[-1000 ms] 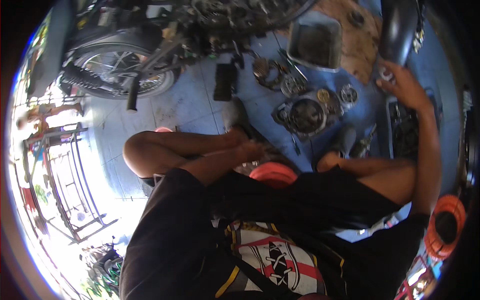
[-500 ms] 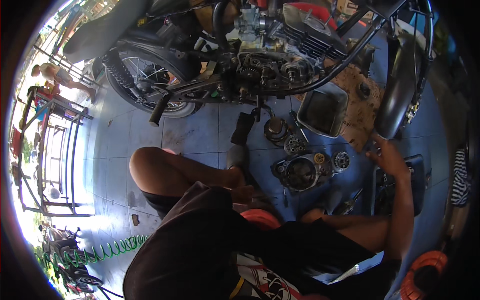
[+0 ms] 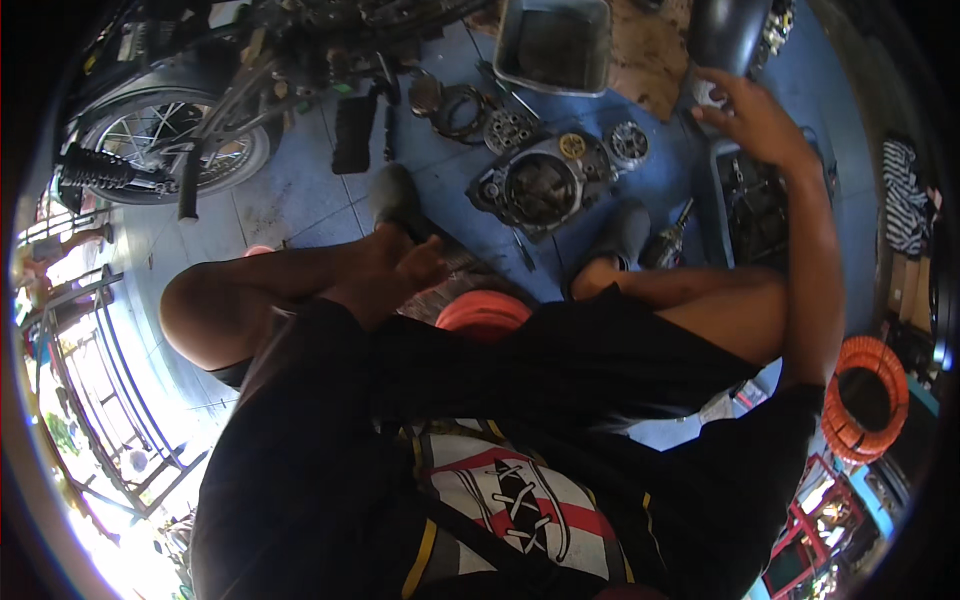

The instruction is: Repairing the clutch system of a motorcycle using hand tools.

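Observation:
My right hand is raised beside the dark fender, fingers curled round a small pale object that I cannot identify. My left hand is low by my bent left leg, fingers loosely apart, apparently empty. Between them on the floor lie a round-holed engine cover with a gold gear, a silver round part, a drilled metal plate and rings. A grey pan rests on cardboard.
A motorcycle's rear wheel is at upper left. A dark tray lies under my right forearm. An orange coil is at lower right, a striped cloth above it. A metal rack stands left, a person's legs behind it.
The view swings up toward the motorcycle, then back down to the floor and my lap. My right hand stays near the fender, its fingers shifting. My left hand lifts slightly.

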A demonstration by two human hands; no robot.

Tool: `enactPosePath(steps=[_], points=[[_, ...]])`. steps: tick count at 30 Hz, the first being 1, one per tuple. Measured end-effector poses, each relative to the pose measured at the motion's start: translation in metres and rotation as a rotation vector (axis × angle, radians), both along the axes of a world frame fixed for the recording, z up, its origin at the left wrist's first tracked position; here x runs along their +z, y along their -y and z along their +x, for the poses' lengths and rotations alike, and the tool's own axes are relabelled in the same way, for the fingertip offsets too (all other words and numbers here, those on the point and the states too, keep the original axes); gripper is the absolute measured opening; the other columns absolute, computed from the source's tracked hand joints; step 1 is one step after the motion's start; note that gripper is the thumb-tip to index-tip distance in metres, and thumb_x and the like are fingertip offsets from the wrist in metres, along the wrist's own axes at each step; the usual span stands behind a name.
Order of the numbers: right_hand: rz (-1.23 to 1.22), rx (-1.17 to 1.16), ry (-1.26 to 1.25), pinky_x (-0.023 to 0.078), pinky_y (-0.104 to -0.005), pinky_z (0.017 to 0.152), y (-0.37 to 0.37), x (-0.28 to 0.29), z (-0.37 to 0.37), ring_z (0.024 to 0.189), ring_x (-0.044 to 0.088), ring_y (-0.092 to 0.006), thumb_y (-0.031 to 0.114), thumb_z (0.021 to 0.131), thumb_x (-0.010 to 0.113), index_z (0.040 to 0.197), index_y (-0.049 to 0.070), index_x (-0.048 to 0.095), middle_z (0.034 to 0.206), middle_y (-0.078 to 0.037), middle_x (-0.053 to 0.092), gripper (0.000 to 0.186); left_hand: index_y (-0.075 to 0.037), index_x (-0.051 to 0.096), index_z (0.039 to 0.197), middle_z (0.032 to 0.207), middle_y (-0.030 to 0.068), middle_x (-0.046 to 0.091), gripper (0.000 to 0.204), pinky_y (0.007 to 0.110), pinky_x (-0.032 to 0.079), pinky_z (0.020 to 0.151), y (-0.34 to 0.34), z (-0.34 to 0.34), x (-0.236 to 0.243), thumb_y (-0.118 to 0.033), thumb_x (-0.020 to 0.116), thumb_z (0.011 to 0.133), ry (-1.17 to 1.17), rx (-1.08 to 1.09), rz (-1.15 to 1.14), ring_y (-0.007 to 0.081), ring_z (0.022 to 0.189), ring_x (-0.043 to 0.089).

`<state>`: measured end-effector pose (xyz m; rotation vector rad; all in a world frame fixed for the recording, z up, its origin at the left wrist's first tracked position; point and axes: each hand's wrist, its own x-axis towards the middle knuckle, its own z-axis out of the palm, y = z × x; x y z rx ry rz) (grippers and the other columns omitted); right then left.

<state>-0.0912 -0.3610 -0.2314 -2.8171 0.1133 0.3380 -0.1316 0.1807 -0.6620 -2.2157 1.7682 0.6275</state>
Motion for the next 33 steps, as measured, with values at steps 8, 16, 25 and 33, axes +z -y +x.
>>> enactPosePath(steps=[8, 16, 25, 33], points=[[-0.026, 0.04, 0.098, 0.052, -0.044, 0.092, 0.019, -0.013, -0.011, 0.108, 0.066, -0.0359, 0.035, 0.091, 0.068, 0.133, 0.003, 0.057, 0.114, -0.024, 0.067, 0.054, -0.013, 0.074, 0.076, 0.098, 0.0058, 0.064, 0.02, 0.043, 0.032, 0.094, 0.018, -0.009, 0.099, -0.024, 0.057, 0.082, 0.263, -0.186, 0.148, 0.0238, 0.103, 0.049], [-0.025, 0.022, 0.159, 0.052, -0.0382, 0.083, 0.037, -0.009, -0.02, 0.096, 0.065, -0.0273, 0.035, 0.093, 0.066, 0.141, 0.008, 0.052, 0.114, -0.02, 0.066, 0.056, -0.015, 0.069, 0.094, 0.102, 0.011, 0.067, 0.017, 0.043, 0.046, 0.081, 0.043, 0.016, 0.1, -0.02, 0.055, 0.087, 0.117, -0.143, 0.388, 0.0282, 0.103, 0.058], [0.017, -0.062, 0.143, 0.051, -0.0346, 0.083, 0.058, 0.009, -0.043, 0.092, 0.063, -0.023, 0.032, 0.094, 0.066, 0.143, 0.009, 0.051, 0.114, -0.017, 0.064, 0.056, -0.002, 0.068, 0.091, 0.104, 0.0227, 0.068, 0.015, 0.049, 0.054, 0.083, 0.201, 0.077, 0.131, -0.005, 0.061, 0.079, -0.338, 0.36, -0.256, 0.039, 0.098, 0.067], [0.074, -0.141, 0.066, 0.05, -0.0346, 0.086, 0.063, 0.003, -0.062, 0.101, 0.063, -0.0238, 0.031, 0.094, 0.066, 0.144, 0.011, 0.05, 0.119, -0.019, 0.063, 0.056, -0.008, 0.071, 0.095, 0.105, 0.0153, 0.065, 0.017, 0.045, 0.056, 0.079, 0.252, 0.084, 0.075, -0.01, 0.06, 0.082, -0.17, 0.035, -0.041, 0.0348, 0.096, 0.068]])
